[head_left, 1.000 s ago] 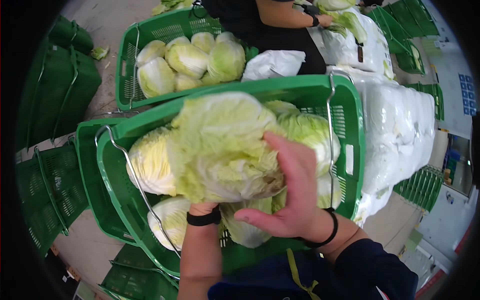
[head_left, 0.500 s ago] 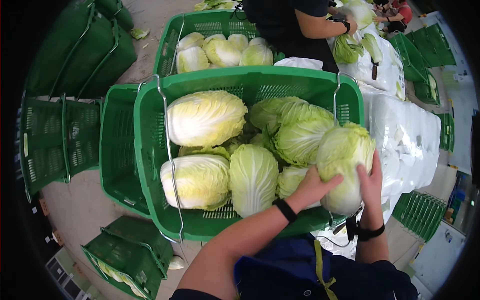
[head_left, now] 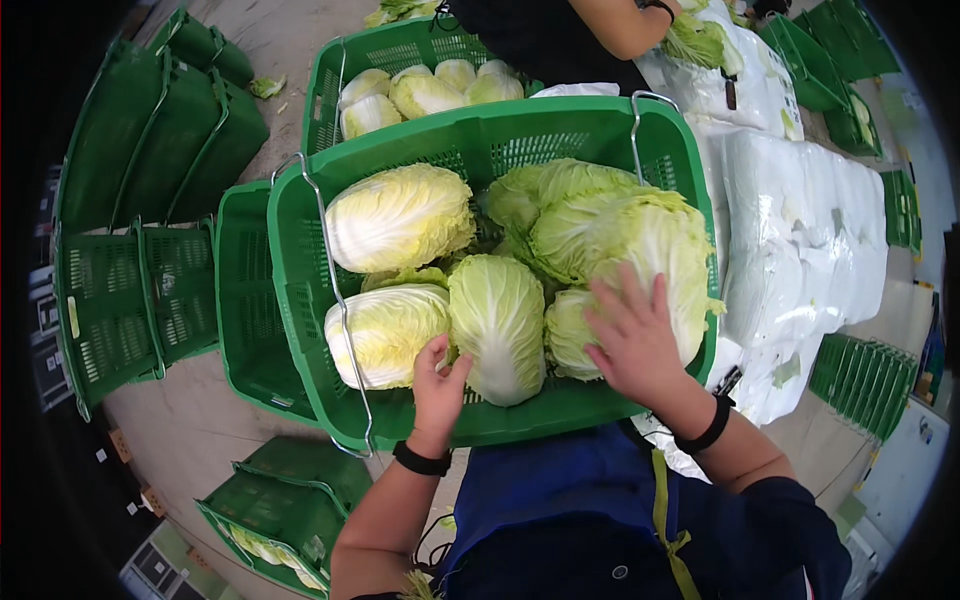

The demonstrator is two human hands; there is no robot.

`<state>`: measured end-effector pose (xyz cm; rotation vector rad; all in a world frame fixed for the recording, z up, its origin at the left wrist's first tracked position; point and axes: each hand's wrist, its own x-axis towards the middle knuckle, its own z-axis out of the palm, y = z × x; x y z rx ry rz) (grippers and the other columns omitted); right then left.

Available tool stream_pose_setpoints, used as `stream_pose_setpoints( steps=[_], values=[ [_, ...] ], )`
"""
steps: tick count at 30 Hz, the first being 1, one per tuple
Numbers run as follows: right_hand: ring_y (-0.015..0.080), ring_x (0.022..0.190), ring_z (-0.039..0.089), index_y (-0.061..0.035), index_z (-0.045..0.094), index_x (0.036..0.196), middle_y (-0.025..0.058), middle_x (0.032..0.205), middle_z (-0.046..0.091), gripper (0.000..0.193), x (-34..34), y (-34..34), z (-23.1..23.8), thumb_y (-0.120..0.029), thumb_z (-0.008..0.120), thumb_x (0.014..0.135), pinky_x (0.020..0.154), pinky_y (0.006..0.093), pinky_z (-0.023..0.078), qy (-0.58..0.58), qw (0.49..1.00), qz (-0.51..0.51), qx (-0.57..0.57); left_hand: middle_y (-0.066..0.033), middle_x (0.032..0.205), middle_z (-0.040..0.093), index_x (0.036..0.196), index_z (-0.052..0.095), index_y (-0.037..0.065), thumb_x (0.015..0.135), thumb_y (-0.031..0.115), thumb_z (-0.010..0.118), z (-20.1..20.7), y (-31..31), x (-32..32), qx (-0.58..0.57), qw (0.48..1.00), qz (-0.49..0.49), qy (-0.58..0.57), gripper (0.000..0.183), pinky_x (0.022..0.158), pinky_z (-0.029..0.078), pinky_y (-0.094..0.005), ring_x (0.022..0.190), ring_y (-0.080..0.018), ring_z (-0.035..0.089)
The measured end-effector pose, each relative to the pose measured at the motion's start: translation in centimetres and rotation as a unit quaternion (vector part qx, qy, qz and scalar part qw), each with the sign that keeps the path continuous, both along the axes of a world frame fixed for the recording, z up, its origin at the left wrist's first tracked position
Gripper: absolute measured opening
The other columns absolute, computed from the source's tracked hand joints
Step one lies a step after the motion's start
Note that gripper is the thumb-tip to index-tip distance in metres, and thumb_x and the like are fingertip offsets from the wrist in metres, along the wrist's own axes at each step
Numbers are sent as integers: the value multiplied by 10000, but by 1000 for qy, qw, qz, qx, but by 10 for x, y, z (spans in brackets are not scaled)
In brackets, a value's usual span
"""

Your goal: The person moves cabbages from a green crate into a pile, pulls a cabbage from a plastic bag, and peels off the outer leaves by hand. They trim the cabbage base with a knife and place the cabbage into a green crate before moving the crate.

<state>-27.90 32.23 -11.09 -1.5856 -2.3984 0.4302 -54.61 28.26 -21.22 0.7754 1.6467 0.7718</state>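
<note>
A green plastic crate (head_left: 560, 130) before me holds several napa cabbages. My right hand (head_left: 638, 340) lies with spread fingers against the leafy cabbage (head_left: 672, 250) at the crate's right side, and partly covers a smaller cabbage (head_left: 570, 335) beneath. Over the crate's near part is my left hand (head_left: 440, 388), fingers curled but apart and empty. It sits between a pale yellow cabbage (head_left: 385, 335) and an upright green-white cabbage (head_left: 497, 330); I cannot tell if it touches either. Behind them are a yellow cabbage (head_left: 400, 218) and a greener cabbage (head_left: 570, 235).
Another crate of cabbages (head_left: 400, 45) stands beyond, beside a co-worker's arm (head_left: 615, 25). White plastic-wrapped stacks (head_left: 790, 230) rise at the right. Stacked green crates (head_left: 110, 290) line the left, and a tipped crate with cabbages (head_left: 290, 500) is at lower left.
The cabbage held in both hands is now down in the crate's right side. My left hand has left it and moved left; my right hand now rests spread on it.
</note>
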Motion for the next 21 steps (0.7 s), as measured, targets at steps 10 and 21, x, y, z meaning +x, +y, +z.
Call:
stream_pose_setpoints(
  steps=[10,21],
  values=[
    [359,1333,248,-145,507,1213,163,1411,300,624,39,-8,7,-201,729,632,1047,602,155,-73,985,-154,-26,-130,1210,499,1254,436,16,787,188,691,8,64,9,44,989,-138,35,559,926,393,-363,1146,-228,470],
    [249,1290,315,13,147,1418,181,1407,302,1067,126,-31,-22,-274,813,636,1060,342,249,421,810,-378,-151,-233,1313,356,1413,105,7,771,324,710,14,65,193,-43,918,-339,-199,937,917,427,-382,1150,-321,455]
  ],
)
